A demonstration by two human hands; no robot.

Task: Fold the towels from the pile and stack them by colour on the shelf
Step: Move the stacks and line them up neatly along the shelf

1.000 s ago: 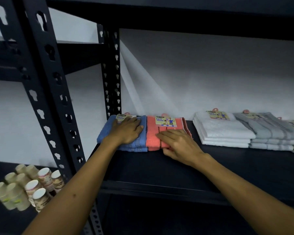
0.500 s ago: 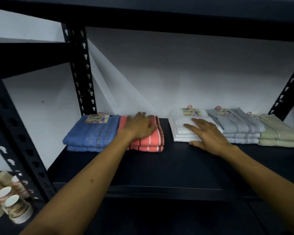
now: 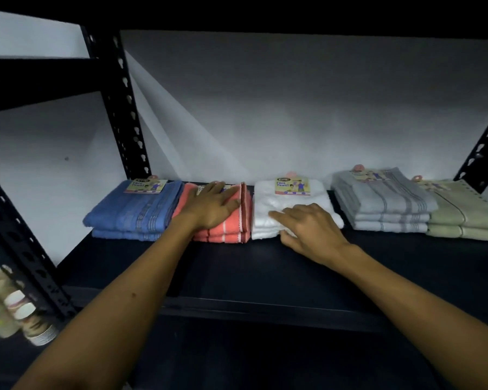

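Along the back of the dark shelf point(image 3: 265, 266), five folded towel stacks sit in a row: blue point(image 3: 130, 212), coral point(image 3: 226, 229), white point(image 3: 288, 204), grey point(image 3: 383, 204), green point(image 3: 468, 215). The left hand point(image 3: 212, 206) lies flat on the coral stack, fingers straight and together. The right hand point(image 3: 313, 229) rests on the white stack's front edge, fingers loosely spread. Bare shelf lies in front of the stacks.

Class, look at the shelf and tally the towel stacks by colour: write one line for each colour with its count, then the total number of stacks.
Blue stack: 1
Coral stack: 1
White stack: 1
Grey stack: 1
Pale green stack: 1
Total: 5 stacks
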